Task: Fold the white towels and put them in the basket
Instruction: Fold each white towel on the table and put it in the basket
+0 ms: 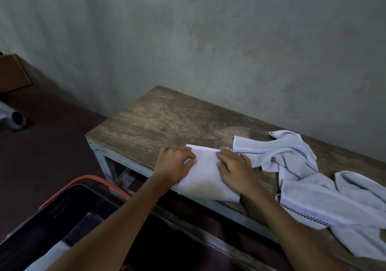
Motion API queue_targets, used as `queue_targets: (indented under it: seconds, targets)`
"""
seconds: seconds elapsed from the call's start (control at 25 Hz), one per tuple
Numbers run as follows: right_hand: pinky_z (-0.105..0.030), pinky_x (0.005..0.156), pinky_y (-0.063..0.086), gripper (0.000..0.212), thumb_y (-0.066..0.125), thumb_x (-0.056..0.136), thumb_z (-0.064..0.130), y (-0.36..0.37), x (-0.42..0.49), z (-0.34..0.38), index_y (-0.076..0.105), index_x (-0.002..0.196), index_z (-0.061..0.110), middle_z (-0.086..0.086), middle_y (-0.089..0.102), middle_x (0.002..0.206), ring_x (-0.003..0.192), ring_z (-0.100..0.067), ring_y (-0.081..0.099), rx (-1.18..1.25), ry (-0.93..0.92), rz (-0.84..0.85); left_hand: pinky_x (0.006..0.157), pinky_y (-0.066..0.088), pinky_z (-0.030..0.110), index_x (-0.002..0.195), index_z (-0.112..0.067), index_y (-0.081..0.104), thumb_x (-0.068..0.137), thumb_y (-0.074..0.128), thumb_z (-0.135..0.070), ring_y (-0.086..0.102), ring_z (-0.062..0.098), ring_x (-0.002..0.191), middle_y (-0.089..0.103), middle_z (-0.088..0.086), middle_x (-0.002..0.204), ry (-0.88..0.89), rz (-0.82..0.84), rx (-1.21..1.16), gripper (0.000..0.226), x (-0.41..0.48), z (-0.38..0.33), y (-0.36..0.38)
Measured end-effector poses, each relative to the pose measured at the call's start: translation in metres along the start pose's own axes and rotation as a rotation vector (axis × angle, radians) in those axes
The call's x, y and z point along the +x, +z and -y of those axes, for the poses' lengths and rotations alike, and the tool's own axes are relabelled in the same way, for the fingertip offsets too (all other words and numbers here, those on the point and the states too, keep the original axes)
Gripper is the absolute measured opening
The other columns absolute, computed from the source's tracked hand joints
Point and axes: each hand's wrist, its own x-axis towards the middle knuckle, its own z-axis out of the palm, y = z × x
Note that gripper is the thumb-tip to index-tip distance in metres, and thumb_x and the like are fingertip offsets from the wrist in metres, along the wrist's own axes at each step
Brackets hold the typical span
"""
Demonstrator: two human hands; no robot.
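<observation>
Head view, only one. The folded white towel (205, 176) lay at the near edge of the wooden bench (167, 120), and its near end hung slightly over that edge. Both hands were on it.

The left hand (173, 163) sat on the towel's left side with its fingers curled, gripping the left edge; a bit of white cloth showed under the fingertips. The right hand (236, 168) lay flat on the towel's right side, fingers straight and slightly spread, pressing down. Both bare forearms came in from the bottom of the frame.

Right of the folded towel was a loose heap of unfolded towels (313, 199), pale, with dark checkered stripes. It was crumpled and ran along the bench to the right border. Its nearest corner touched or sat just beside the right hand; I could not tell which.

The dark basket (52, 218) stood on the floor at lower left, below the bench and near the left forearm. An orange rim (89, 178) showed behind its far wall. A pale piece (52, 252) lay inside at the bottom; what it was could not be told.

At far left were a cardboard box (12, 72) and a grey pipe end (15, 118) on the dark red floor. A grey-green wall stood behind the bench.
</observation>
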Motion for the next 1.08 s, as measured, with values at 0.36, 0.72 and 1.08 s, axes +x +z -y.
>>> queue_targets:
  seconds: [0.36,0.72,1.08]
  targets:
    - [-0.036,0.112,0.021,0.056,0.022,0.090,0.037,0.018,-0.002,0.005,0.045,0.138,0.017,0.000,0.036,0.151,0.143,-0.013,0.024,-0.028,0.008,-0.077,0.085,0.048,0.035,0.080,-0.025,0.067,0.074,0.053,-0.037,0.065,0.013,0.087,0.070,-0.010,0.092,-0.083,-0.024,-0.274,0.019,0.002,0.002,-0.001]
    - [-0.039,0.111,0.023,0.062,0.013,0.090,0.041,0.020,-0.004,0.006,0.045,0.138,0.019,0.001,0.038,0.150,0.142,-0.013,0.028,-0.087,0.016,-0.093,0.087,0.052,0.041,0.077,-0.029,0.063,0.082,0.061,-0.017,0.066,0.015,0.089,0.069,-0.008,0.087,-0.238,0.054,-0.485,0.014,0.004,0.012,-0.007]
    - [-0.043,0.117,0.000,0.061,0.010,0.094,0.044,0.020,0.001,0.011,0.021,0.148,0.017,-0.001,0.016,0.158,0.147,-0.013,0.009,-0.150,0.013,0.000,0.102,0.040,0.051,0.136,-0.008,0.046,0.090,0.020,-0.043,0.041,0.019,0.134,0.044,0.008,0.144,0.131,0.060,0.126,0.063,-0.010,-0.030,0.017]
